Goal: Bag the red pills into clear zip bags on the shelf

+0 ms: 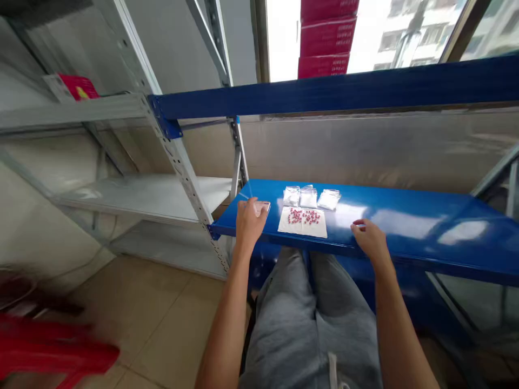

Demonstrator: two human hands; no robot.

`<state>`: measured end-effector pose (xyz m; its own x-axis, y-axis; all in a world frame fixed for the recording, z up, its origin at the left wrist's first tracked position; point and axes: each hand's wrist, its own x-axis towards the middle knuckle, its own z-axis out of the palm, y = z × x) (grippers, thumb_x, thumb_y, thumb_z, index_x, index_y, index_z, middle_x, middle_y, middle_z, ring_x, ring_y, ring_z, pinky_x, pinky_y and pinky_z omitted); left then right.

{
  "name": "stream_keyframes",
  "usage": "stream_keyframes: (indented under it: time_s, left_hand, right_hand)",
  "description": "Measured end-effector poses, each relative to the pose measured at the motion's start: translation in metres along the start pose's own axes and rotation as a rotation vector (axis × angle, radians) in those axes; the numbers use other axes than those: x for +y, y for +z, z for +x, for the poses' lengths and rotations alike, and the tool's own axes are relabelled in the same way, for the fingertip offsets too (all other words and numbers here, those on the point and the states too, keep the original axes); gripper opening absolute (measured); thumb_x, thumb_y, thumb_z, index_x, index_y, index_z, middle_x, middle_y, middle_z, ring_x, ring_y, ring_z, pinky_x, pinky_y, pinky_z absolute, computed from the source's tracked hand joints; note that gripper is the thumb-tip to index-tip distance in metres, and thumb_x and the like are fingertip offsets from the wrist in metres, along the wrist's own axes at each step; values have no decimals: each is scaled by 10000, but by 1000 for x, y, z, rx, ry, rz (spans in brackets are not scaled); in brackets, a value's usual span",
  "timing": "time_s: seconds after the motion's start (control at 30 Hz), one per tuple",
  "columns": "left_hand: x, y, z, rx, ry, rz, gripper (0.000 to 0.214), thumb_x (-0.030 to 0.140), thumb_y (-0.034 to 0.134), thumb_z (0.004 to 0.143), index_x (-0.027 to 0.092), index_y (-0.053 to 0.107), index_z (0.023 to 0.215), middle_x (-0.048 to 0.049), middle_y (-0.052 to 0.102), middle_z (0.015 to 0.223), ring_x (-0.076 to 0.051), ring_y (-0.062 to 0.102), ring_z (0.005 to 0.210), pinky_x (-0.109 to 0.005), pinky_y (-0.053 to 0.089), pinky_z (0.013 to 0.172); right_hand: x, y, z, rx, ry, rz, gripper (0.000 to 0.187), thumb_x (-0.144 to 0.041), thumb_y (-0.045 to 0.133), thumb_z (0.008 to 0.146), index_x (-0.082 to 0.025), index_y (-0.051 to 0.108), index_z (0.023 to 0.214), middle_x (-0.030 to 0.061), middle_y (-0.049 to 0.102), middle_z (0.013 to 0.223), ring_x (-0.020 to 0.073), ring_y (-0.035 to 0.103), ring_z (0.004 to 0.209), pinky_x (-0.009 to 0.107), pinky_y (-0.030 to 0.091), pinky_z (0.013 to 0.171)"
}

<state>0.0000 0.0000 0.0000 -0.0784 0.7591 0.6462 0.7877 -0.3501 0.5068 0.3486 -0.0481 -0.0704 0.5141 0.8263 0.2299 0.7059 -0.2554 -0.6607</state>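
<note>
I can read nothing from here. The white print on the stacked red boxes (pixel 327 38), top centre, is too blurred, and the red packet (pixel 82 86) at upper left shows only a yellow mark.

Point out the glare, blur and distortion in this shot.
Head view: the window is blown out white; its glare patches shine on the blue shelf; the red object at lower left is smeared by blur; the upper blue beam bows from wide-lens distortion.

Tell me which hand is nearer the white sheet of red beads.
Left. The left hand sits just left of the white sheet; the right hand rests farther away, off to its right.
</note>
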Motion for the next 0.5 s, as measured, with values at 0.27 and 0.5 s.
stream_keyframes:
  time_s: [0.27, 0.5]
  left_hand:
    - [37, 52, -23, -188, -152, -215, 188, 242, 579, 911, 188, 733, 1005, -56, 709, 791, -214, 667, 772, -308, 491, 749]
    - [27, 86, -53, 42, -282, -361, 187, 249, 554, 902, 191, 728, 939, -69, 717, 808, -211, 645, 754, -306, 475, 724]
  right_hand:
    - [-25, 42, -29, 311, -50, 330, 425, -318, 445, 846, -115, 646, 1161, 147, 725, 961, 247, 676, 777, 361, 493, 765]
    - [-28, 60, -33, 322, -193, 282, 367, -286, 444, 850, -118, 687, 1067, 166, 728, 950, 278, 675, 848, 399, 494, 841]
